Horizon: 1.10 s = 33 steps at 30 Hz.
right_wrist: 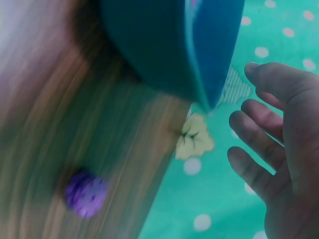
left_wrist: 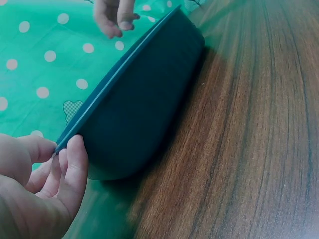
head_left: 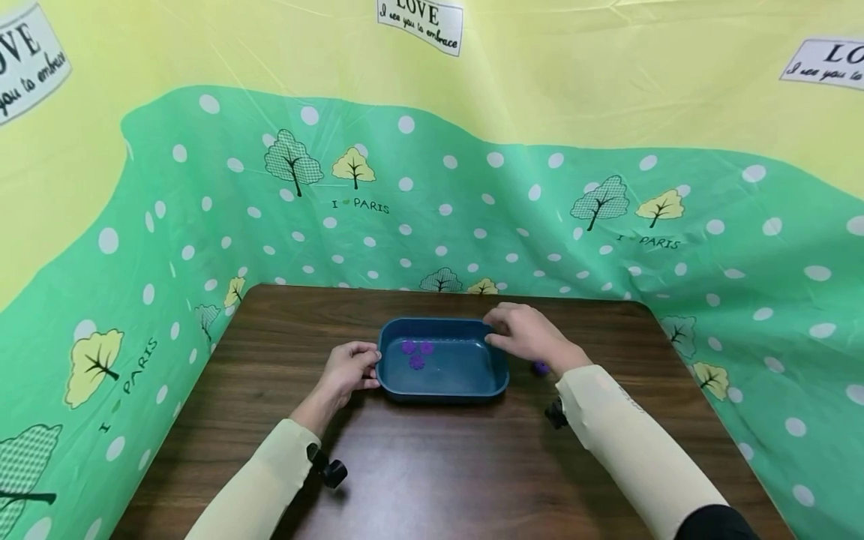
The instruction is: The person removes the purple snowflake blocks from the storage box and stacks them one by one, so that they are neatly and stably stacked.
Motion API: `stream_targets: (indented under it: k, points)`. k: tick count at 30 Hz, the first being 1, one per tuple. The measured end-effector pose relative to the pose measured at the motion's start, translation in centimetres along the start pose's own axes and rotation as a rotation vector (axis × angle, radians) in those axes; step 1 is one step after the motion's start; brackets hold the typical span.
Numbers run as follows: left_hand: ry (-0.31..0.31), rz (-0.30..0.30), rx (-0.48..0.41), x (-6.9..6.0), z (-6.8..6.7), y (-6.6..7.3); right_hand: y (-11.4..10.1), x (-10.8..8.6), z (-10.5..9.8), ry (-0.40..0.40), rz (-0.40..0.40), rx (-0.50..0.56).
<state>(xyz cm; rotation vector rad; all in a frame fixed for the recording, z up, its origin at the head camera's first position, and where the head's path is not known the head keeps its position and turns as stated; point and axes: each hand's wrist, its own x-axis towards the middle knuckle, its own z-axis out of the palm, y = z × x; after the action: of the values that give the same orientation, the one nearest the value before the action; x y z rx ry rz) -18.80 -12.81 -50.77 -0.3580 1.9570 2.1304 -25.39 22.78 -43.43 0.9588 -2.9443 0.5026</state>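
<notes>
A dark blue rectangular basin (head_left: 466,375) stands on the table. My left hand (head_left: 349,369) pinches its left rim between thumb and fingers, plainly seen in the left wrist view (left_wrist: 45,184). Inside, toward the left, lie three small purple flower-shaped pieces (head_left: 417,362). Over the basin's right end hovers my right hand (head_left: 529,330), its fingers loosely bent and holding nothing; the right wrist view shows a gap between the fingers and the basin's rim (right_wrist: 197,64). A knobbly purple piece (right_wrist: 86,193) sits on the table to the right of the basin, partly covered by the right wrist in the head view.
The brown wood-grain table (head_left: 432,457) carries the basin. A green and yellow printed cloth (head_left: 499,202) hangs behind it and on both sides. A small black camera (head_left: 331,472) is strapped to the left wrist, another (head_left: 556,414) to the right.
</notes>
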Motion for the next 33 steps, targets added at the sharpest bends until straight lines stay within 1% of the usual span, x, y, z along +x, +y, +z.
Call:
stream_targets:
  k: [8, 15, 23, 33]
  points:
    - [0.005, -0.001, 0.001, 0.1, -0.1, -0.1, -2.7, 1.9, 1.4, -0.047, -0.017, -0.004]
    - [0.009, -0.003, 0.007, 0.2, -0.1, -0.1, -4.6, 3.4, 3.4, -0.105, -0.01, -0.005]
    - [0.002, -0.005, -0.001, 0.1, 0.0, -0.1, -6.2, 4.6, 6.2, -0.183, -0.008, 0.011]
    - [0.007, -0.007, -0.001, 0.2, -0.1, -0.2, -7.8, 5.5, 8.5, -0.236, 0.017, 0.015]
